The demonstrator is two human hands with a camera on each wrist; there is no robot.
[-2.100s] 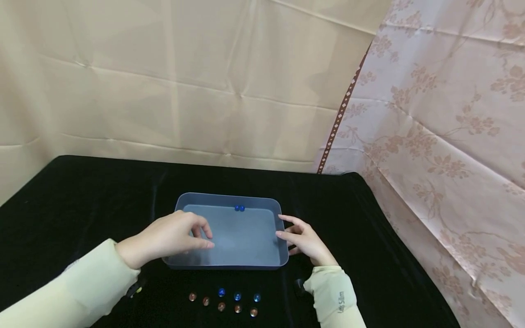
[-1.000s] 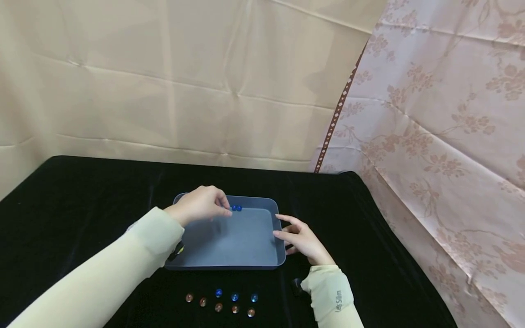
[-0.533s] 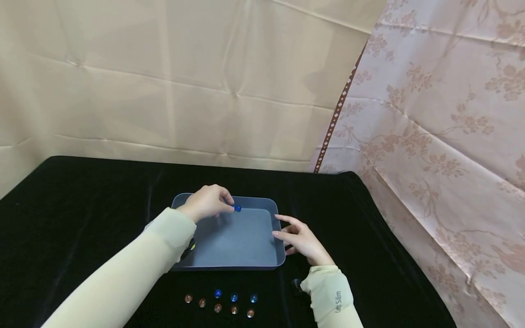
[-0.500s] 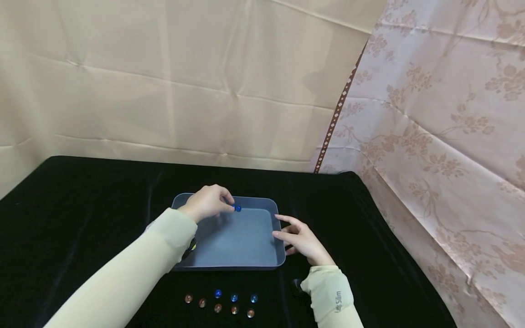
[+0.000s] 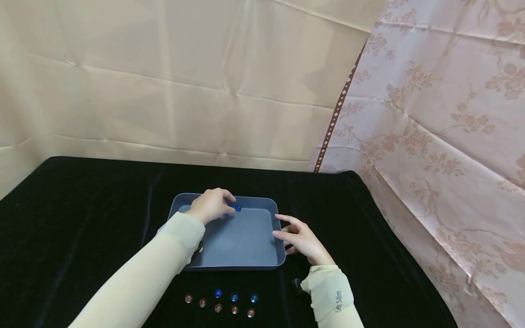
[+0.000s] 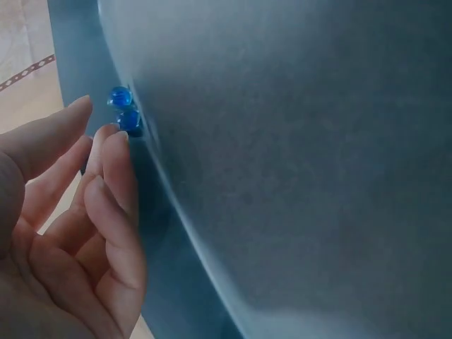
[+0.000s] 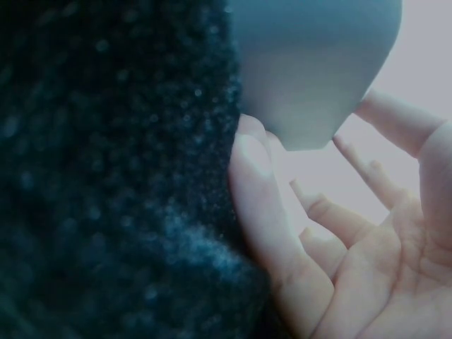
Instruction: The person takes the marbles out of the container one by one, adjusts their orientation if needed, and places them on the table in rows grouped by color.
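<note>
Two blue glass marbles (image 5: 238, 208) lie side by side along the far wall of the grey-blue tray (image 5: 246, 241). My left hand (image 5: 210, 206) reaches over the tray with its fingertips beside them. In the left wrist view its thumb stands apart from the loosely bent fingers, and one fingertip is at or very close to the nearer marble (image 6: 128, 120); contact is unclear. Nothing is seen between thumb and fingers. At the tray's right wall my right hand (image 5: 305, 241) rests, fingers spread and lightly bent about the rim.
In front of the tray, on the black cloth (image 5: 102, 218), lie several more marbles: a row of blue ones (image 5: 234, 297) and a row of brownish clear ones (image 5: 218, 308). A cream curtain (image 5: 197, 91) hangs behind, a floral one (image 5: 443, 127) at right.
My left hand has moved from the tray's left side to the far wall by the blue marbles; its thumb and index finger have lately parted slightly. The right hand stays at the rim.
</note>
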